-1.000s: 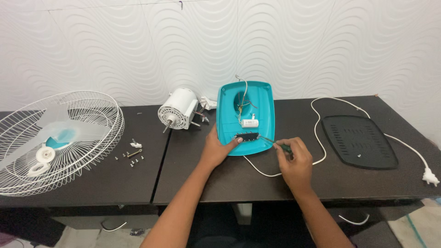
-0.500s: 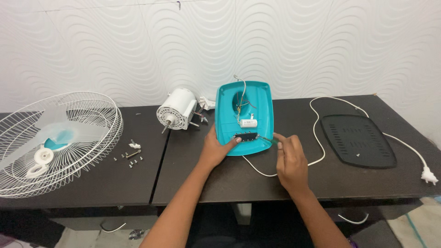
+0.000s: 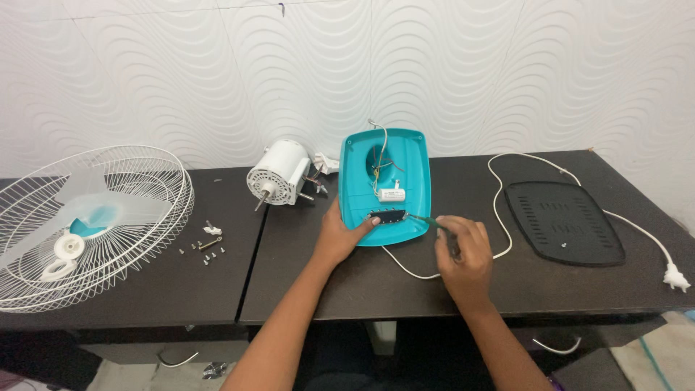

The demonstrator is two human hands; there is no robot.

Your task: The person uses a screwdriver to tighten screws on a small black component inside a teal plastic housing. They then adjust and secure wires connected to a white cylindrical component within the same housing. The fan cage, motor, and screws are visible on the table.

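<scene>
We record a teal fan base housing (image 3: 387,185), upturned on the dark table (image 3: 362,282), steadied at its near edge by the left hand (image 3: 340,235), thumb on the black switch block (image 3: 386,216). The right hand (image 3: 463,253) grips a green-handled screwdriver (image 3: 428,221), tip at that block. Leftward: white motor (image 3: 279,174), loose screws (image 3: 206,246), wire fan guard (image 3: 87,221). Rightward: black base plate (image 3: 563,221).
</scene>
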